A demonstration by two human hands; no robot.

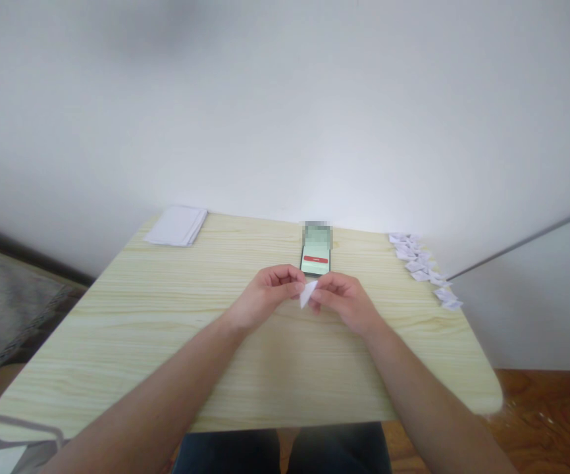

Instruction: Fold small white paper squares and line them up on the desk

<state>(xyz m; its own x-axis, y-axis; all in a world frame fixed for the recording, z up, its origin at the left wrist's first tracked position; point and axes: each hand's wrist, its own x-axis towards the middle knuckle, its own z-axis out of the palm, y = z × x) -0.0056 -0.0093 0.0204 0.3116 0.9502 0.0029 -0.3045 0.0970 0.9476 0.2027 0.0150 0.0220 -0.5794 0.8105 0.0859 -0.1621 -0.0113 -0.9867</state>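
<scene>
My left hand (265,294) and my right hand (343,299) meet above the middle of a light wooden table (166,329). Both pinch a small folded piece of white paper (308,293) between their fingertips. The paper is a narrow pointed shape, held just above the tabletop. Right behind my hands a phone (316,253) lies flat with its screen lit.
A stack of white paper sheets (176,226) lies at the table's far left corner. Several small folded white paper pieces (423,266) are strung along the far right edge. A white wall rises behind the table. Wooden floor shows at the right.
</scene>
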